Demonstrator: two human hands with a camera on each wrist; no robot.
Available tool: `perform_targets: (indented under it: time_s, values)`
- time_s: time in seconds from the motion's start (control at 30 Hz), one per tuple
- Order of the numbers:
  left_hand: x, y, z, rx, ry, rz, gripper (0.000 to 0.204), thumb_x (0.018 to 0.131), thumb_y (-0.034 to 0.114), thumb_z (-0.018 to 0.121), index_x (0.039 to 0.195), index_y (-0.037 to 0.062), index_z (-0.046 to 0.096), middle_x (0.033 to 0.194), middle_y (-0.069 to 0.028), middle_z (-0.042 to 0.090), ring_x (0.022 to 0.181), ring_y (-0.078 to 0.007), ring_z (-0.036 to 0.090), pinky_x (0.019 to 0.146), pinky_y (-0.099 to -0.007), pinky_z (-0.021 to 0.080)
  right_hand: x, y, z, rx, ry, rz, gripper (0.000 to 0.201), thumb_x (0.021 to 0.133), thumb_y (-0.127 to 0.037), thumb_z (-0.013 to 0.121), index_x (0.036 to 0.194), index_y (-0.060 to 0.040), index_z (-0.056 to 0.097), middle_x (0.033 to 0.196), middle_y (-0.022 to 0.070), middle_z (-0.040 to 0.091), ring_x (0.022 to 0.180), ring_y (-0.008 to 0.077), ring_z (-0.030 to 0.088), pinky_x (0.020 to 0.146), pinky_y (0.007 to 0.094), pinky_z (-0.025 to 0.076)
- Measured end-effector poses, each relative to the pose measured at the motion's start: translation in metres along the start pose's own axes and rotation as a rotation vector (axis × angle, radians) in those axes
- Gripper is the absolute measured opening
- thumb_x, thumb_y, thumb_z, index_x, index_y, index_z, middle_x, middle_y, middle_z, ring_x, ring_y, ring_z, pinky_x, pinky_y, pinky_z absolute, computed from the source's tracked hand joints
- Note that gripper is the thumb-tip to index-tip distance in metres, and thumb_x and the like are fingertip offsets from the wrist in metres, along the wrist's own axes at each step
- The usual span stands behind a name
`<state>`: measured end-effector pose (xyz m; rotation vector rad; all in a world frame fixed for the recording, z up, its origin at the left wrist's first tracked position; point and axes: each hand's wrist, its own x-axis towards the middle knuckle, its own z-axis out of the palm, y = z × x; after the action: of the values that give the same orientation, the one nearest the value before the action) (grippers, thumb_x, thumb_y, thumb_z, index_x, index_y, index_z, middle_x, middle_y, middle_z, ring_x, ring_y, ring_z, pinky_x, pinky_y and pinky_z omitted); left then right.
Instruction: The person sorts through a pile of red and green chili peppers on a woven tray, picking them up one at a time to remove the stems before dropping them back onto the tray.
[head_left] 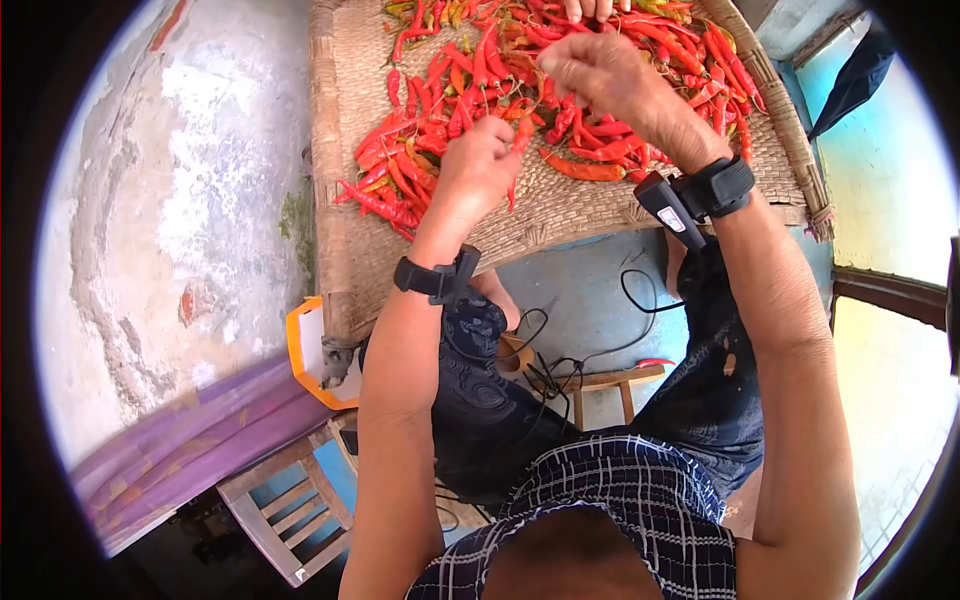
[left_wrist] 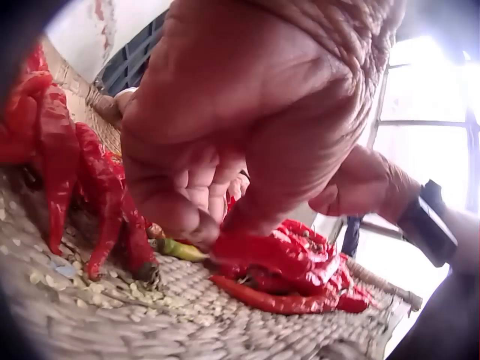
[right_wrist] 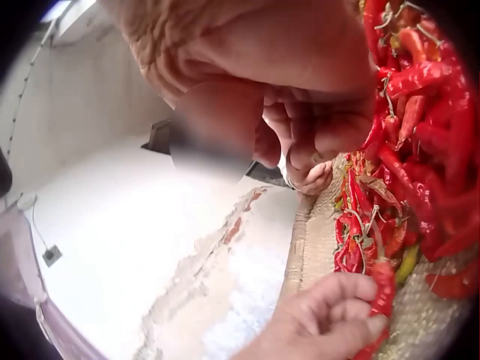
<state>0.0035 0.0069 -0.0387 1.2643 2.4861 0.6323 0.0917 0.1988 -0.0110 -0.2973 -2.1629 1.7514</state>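
In the head view, the left hand [head_left: 478, 172] pinches a red chilli [head_left: 522, 134] above the near part of the woven tray [head_left: 560, 215]. The right wrist view shows that chilli [right_wrist: 383, 291] upright between the thumb and fingers of the left hand [right_wrist: 319, 319]. Over the chilli pile [head_left: 600, 130], the right hand [head_left: 612, 82] has its fingers curled and its palm turned down. Whether anything lies between its fingertips cannot be made out. The left wrist view has the left hand [left_wrist: 247, 97] large and close, with more chillies [left_wrist: 56, 161] beside it.
Another person's fingers [head_left: 595, 9] reach in at the tray's far edge. Pale seeds [left_wrist: 112, 296] lie scattered on the weave. Below the tray are black cables [head_left: 560, 370] and a small wooden stool [head_left: 605, 380]. A rough wall [head_left: 190, 200] stands at the left.
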Motion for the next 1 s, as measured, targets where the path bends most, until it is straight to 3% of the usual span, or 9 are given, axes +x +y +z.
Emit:
perform_targets:
  time_s: [0.1,0.2,0.27,0.53,0.63,0.73,0.77,0.87,1.0]
  values:
    - [-0.002,0.011,-0.023,-0.809,0.064,-0.173,0.018,0.086,0.012,0.062,0.101,0.0045,0.054,0.081,-0.0003,0.06,0.066,-0.0073,0.056,0.058,-0.0227,0.047,-0.007,0.0,0.018,-0.217,-0.141,-0.051,0.035,0.087,-0.032,0.063,0.084,0.0025,0.065,0.064,0.006,0.06,0.06,0.0123,0.057,0.055,0.0291,0.045]
    - [-0.005,0.015,-0.023,-0.954,0.121,-0.109,0.016,0.088,0.011,0.06,0.101,0.0034,0.054,0.084,-0.0026,0.061,0.069,-0.0083,0.057,0.06,-0.0225,0.048,-0.013,0.009,0.028,-0.331,-0.273,-0.071,0.035,0.088,-0.032,0.063,0.089,0.0028,0.065,0.066,0.0078,0.061,0.064,0.014,0.057,0.058,0.0308,0.046]
    - [-0.005,0.016,-0.022,-0.982,0.103,-0.133,0.016,0.089,0.012,0.06,0.101,0.0029,0.055,0.085,-0.003,0.061,0.071,-0.0081,0.057,0.06,-0.022,0.048,-0.017,0.009,0.035,-0.068,-0.374,0.071,0.036,0.089,-0.032,0.063,0.093,0.0029,0.065,0.069,0.006,0.061,0.065,0.0131,0.056,0.059,0.0304,0.047]
    - [-0.003,0.005,-0.03,-0.949,0.029,-0.132,0.018,0.091,0.013,0.059,0.104,0.0018,0.057,0.092,-0.0053,0.063,0.078,-0.0108,0.06,0.067,-0.0237,0.05,-0.015,0.003,0.034,-0.01,-0.318,0.181,0.023,0.087,-0.022,0.064,0.09,0.0008,0.065,0.065,0.0001,0.057,0.058,0.0083,0.051,0.052,0.0256,0.043]
    - [0.0,-0.017,-0.031,-0.037,0.282,-0.026,0.033,0.087,0.024,0.062,0.112,0.0038,0.055,0.104,-0.0132,0.063,0.083,-0.0239,0.064,0.072,-0.0338,0.052,-0.009,-0.006,0.023,-0.055,-0.178,0.219,0.018,0.087,-0.02,0.063,0.088,-0.0021,0.066,0.065,0.0,0.059,0.054,0.0078,0.052,0.048,0.0253,0.042]
    - [-0.006,-0.009,-0.029,0.352,0.278,-0.106,0.045,0.083,0.031,0.065,0.118,0.0056,0.053,0.117,-0.0184,0.056,0.092,-0.0349,0.062,0.077,-0.0425,0.051,0.003,-0.004,0.0,0.202,0.017,0.096,0.017,0.088,-0.019,0.062,0.086,-0.0031,0.065,0.068,0.0009,0.061,0.053,0.0068,0.051,0.048,0.0235,0.041]
    - [-0.004,-0.013,-0.025,0.321,0.256,-0.108,0.059,0.08,0.038,0.066,0.126,0.0075,0.047,0.124,-0.019,0.051,0.101,-0.039,0.058,0.08,-0.0472,0.049,0.009,-0.002,-0.01,0.456,0.022,-0.02,0.021,0.091,-0.024,0.06,0.097,-0.005,0.064,0.079,-0.0012,0.062,0.062,0.0044,0.052,0.052,0.0191,0.042]
    - [0.004,-0.002,-0.022,0.369,0.158,-0.179,0.069,0.078,0.043,0.067,0.132,0.008,0.041,0.123,-0.02,0.052,0.103,-0.0386,0.058,0.081,-0.0466,0.049,0.008,-0.017,-0.019,0.833,0.307,0.139,0.018,0.092,-0.028,0.057,0.091,-0.0101,0.058,0.072,-0.0012,0.058,0.06,0.007,0.052,0.056,0.0228,0.043]
    - [0.018,-0.026,-0.009,0.398,0.192,-0.142,0.077,0.076,0.046,0.067,0.137,0.0105,0.036,0.12,-0.0211,0.056,0.102,-0.0378,0.059,0.082,-0.0459,0.048,-0.001,-0.007,-0.011,0.429,0.182,0.172,0.022,0.093,-0.025,0.058,0.098,-0.0049,0.063,0.078,-0.0016,0.062,0.064,0.0035,0.051,0.056,0.0187,0.043]
